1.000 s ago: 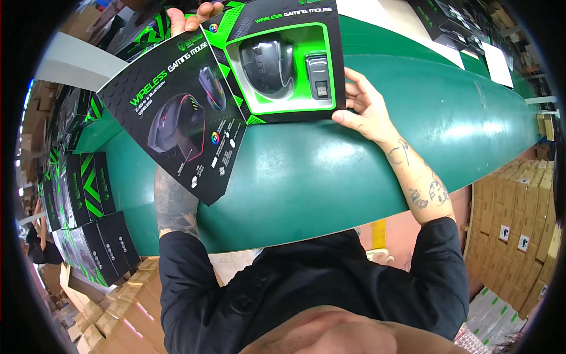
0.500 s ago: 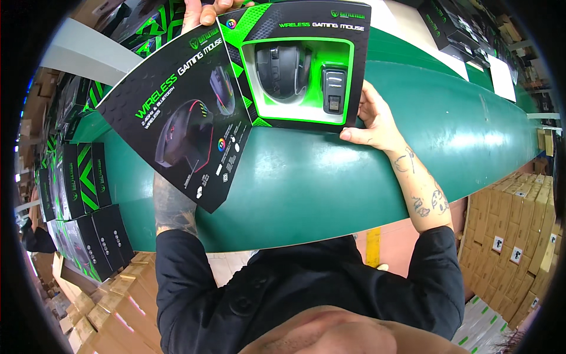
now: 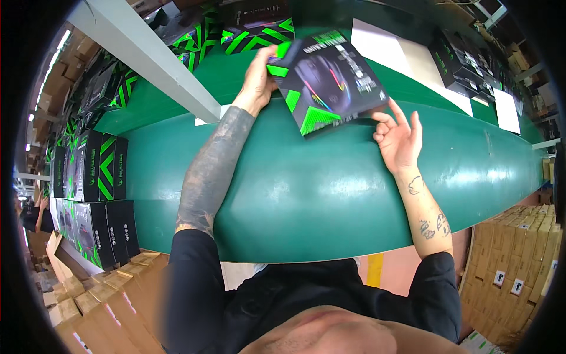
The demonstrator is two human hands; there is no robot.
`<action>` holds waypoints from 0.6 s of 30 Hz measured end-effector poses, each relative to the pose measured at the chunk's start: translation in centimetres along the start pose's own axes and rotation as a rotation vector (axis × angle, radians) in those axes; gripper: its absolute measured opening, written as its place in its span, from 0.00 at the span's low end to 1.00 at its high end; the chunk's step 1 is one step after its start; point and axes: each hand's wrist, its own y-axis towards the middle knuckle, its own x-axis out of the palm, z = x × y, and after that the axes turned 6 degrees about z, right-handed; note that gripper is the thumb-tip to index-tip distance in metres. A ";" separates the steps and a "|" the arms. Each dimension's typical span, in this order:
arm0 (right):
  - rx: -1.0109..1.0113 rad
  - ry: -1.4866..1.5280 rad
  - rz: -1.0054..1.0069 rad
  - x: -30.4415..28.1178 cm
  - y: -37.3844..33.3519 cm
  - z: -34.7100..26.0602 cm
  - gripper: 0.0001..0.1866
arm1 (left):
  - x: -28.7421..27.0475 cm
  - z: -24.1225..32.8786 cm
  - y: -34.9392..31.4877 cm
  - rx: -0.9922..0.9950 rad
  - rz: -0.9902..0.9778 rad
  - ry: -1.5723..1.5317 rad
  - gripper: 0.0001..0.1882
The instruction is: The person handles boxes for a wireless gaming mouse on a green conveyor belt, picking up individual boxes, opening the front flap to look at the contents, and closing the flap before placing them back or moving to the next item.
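Observation:
A closed black and green gaming mouse box (image 3: pixel 336 79) is held tilted above the green table, and the face turned to me carries a printed picture of a mouse. My left hand (image 3: pixel 259 76) grips its left edge, with the fingertips hidden behind the box. At the lower right corner, my right hand (image 3: pixel 400 138) has its palm up and fingers apart. Its index fingertip is at or very near that corner; contact is hard to tell.
Stacked black and green mouse boxes (image 3: pixel 97 171) stand at the table's left end, with more boxes (image 3: pixel 256 26) along the back. A grey metal post (image 3: pixel 153 59) rises at the left. White sheets (image 3: pixel 401 56) lie at the back right. Brown cartons (image 3: pixel 510 265) are piled beyond the table.
The box's front flap has closed over the window with the mouse. The box has been turned and tilted, my left hand now shows at its left edge, and my right hand's grip has loosened.

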 end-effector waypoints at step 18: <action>-0.811 -1.865 0.236 -5.9 9.5 -8.6 0.28 | 2.3 -3.1 -2.3 0.443 -0.191 0.670 0.10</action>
